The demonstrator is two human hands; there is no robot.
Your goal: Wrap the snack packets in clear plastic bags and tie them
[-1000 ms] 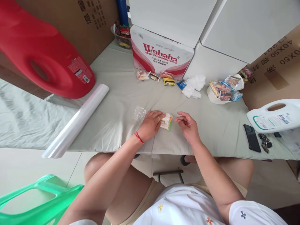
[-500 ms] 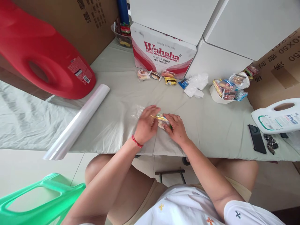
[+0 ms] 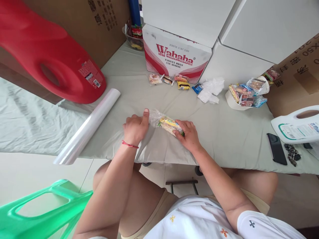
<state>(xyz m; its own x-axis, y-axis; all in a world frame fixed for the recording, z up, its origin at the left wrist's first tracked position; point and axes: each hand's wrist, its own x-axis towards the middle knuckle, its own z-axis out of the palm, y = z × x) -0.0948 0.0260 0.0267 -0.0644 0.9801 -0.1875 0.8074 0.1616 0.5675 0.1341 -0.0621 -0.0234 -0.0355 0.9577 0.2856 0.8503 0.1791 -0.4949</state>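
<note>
A bundle of small snack packets (image 3: 169, 124) in yellow and green wrappers lies on the cloth-covered table, wrapped in clear plastic film (image 3: 155, 118). My right hand (image 3: 188, 134) grips the right end of this bundle, thumb at the front and fingers over the top. To the left, my left hand (image 3: 136, 128) is closed with its thumb sticking up, at the loose end of the film. The film runs up to the thumb and appears pinched there; the curled fingers hide the exact grip.
A roll of plastic film (image 3: 87, 127) lies left beside a red jug (image 3: 74, 66). Snack packets (image 3: 183, 85) and crumpled plastic (image 3: 211, 89) lie before the Wahaha box (image 3: 176, 53). Rightward are a snack-filled white tub (image 3: 235, 103), white bottle (image 3: 296, 126), phone (image 3: 276, 148) and keys (image 3: 292, 155).
My left hand has moved left off the top of the bundle to the film's loose end, uncovering the packets. My right hand stays on the bundle's right end.
</note>
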